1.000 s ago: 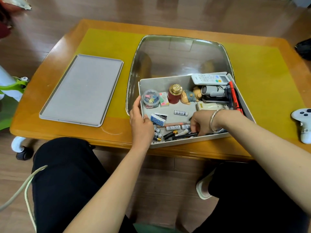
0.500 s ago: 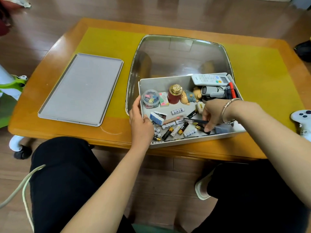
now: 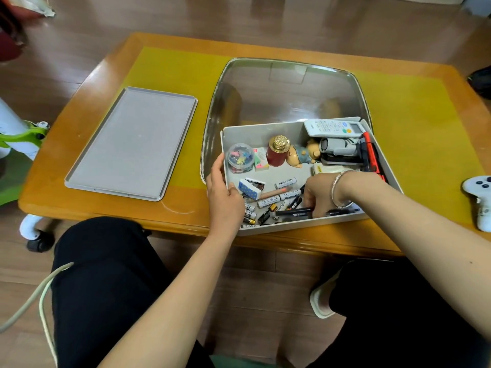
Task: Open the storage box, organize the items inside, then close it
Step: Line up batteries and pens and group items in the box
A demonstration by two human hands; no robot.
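Storage box (image 3: 265,229), long axis left-right, left hand (image 3: 223,193) fingers grasping its wall, right hand (image 3: 322,193) fingers clutching pens (image 3: 293,212).

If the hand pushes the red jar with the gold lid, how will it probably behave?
The red jar stands upright and looks narrow with a bulky gold top, so a high push may tip it. Once on its side, its round body would probably roll.

wooden table (image 3: 425,251), lid (image 3: 132,144), storage box (image 3: 268,128), controller (image 3: 479,197)
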